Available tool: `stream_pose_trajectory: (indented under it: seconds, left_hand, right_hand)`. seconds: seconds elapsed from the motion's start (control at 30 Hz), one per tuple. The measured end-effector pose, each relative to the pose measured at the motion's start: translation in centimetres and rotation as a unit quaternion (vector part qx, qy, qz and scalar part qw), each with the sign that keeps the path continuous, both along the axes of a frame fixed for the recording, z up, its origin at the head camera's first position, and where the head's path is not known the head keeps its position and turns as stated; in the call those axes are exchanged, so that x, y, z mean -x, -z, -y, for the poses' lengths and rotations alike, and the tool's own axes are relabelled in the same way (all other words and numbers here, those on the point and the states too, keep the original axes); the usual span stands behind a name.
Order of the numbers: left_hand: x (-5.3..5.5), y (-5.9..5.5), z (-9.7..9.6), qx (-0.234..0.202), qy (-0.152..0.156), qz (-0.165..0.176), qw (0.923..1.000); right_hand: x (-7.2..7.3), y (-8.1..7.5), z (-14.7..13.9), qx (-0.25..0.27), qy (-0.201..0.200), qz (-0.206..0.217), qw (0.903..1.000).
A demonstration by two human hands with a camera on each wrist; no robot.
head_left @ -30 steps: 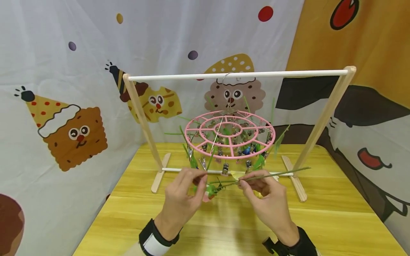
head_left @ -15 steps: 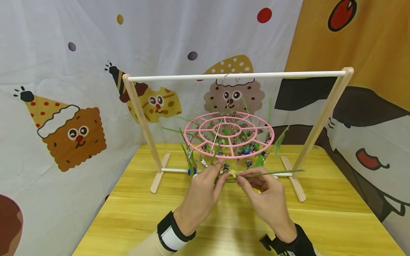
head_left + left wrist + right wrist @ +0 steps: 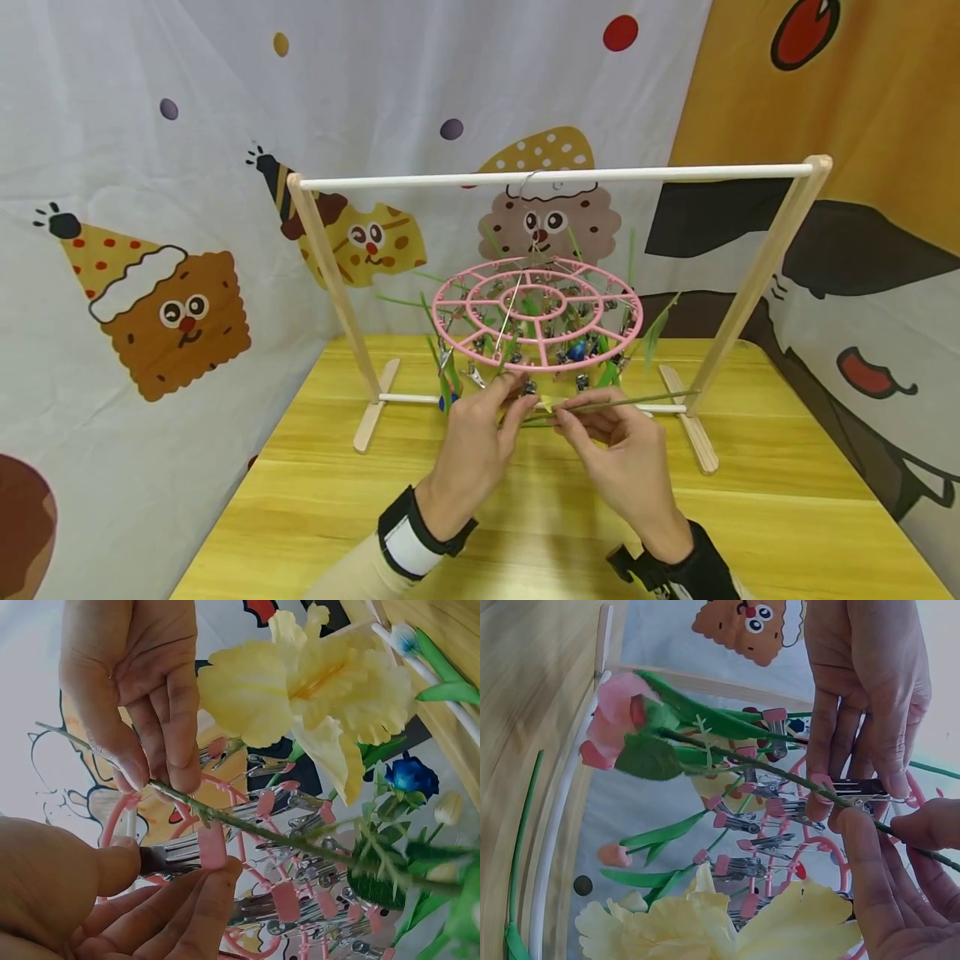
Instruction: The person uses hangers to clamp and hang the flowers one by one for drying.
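My left hand (image 3: 474, 437) is just under the front rim of the pink round clip hanger (image 3: 542, 368). Its thumb and fingers pinch a metal clip with a pink tip (image 3: 212, 846). My right hand (image 3: 628, 458) pinches the green stem (image 3: 667, 397) of an artificial pink flower (image 3: 615, 724). In the right wrist view the stem crosses right at the clip's tip, with the bloom hanging toward the table. A large yellow flower (image 3: 300, 686) hangs close beside my right hand; in the head view the hands mostly hide it.
The hanger hooks over the white rod (image 3: 420, 180) of a wooden stand (image 3: 337, 292). More clips hang around it, several holding flowers, among them a blue rose (image 3: 412, 776) and a pink tulip (image 3: 615, 855). A lower white rod (image 3: 405, 398) runs behind my hands above the wooden table (image 3: 300, 517).
My left hand has moved right, from left of the hanger's front to a front clip, and now pinches it. My right hand stays nearly in place with the stem.
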State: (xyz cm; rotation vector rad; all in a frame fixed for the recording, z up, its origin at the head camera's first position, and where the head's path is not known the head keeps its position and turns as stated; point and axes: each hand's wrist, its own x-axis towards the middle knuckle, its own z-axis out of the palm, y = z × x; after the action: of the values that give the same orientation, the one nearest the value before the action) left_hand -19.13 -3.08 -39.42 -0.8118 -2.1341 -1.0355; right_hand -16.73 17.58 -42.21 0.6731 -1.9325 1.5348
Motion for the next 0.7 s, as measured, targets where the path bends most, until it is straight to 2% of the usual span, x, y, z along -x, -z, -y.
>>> stream_pose_trajectory:
  seconds: [0.17,0.47,0.57,0.7]
  left_hand:
    - [0.07,-0.06,0.09,-0.016,0.005,0.013,0.9998]
    - [0.06,-0.11,0.59,-0.047,-0.003,0.067,0.9967]
    - [0.11,-0.09,0.77,-0.072,0.004,0.093,0.9931]
    - [0.33,-0.06,0.96,-0.116,0.028,0.136,0.9836]
  right_hand:
    - [0.04,-0.04,-0.08,0.000,-0.010,0.027,0.9996]
    - [-0.01,-0.11,0.02,-0.005,-0.005,0.025,0.9997]
    - [-0.06,-0.20,0.06,-0.005,0.001,0.030,0.9995]
    - [0.03,-0.29,0.06,-0.004,0.002,0.033,0.9994]
